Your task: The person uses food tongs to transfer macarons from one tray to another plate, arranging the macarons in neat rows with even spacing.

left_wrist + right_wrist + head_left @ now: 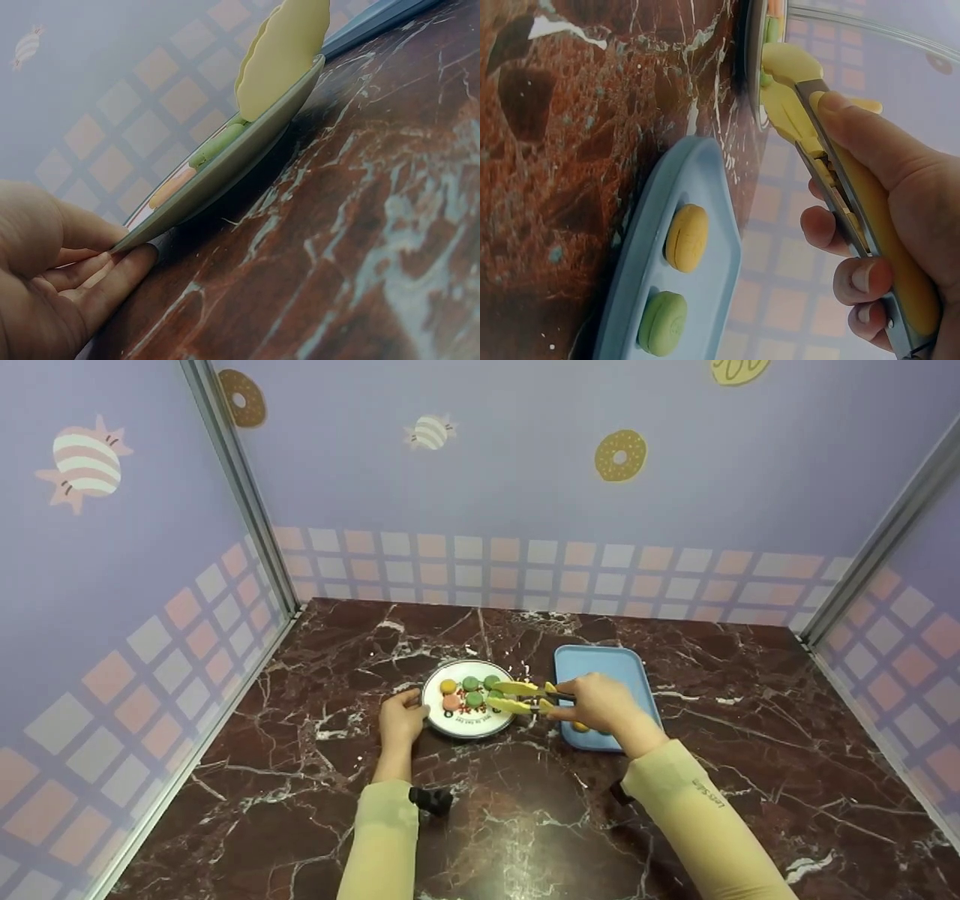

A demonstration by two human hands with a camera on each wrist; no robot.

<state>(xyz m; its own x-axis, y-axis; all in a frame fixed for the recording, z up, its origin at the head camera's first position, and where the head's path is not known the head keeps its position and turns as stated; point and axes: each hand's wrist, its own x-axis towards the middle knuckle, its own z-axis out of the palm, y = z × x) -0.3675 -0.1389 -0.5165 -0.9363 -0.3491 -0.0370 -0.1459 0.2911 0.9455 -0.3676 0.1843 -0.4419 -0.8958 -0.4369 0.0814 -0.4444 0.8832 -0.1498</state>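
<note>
My left hand (401,721) pinches the left rim of a white round plate (450,726), thumb above and fingers beneath in the left wrist view. On the plate lie a yellow macaron (448,687), a pinkish-orange macaron (451,703) and several green macarons (471,683). Yellow-headed tongs (513,688) are gripped in my right hand (600,703), its fingers wrapped around their handles in the right wrist view. The tongs' tips reach over the plate's right side, right at a green macaron (492,682). The yellow heads partly hide what lies between them.
Right of the plate is a blue tray (596,658), partly under my right forearm. It bears a yellow macaron (686,238) and a green macaron (662,324). The marble-patterned table (495,802) is bounded by patterned walls (510,495) at the back and sides.
</note>
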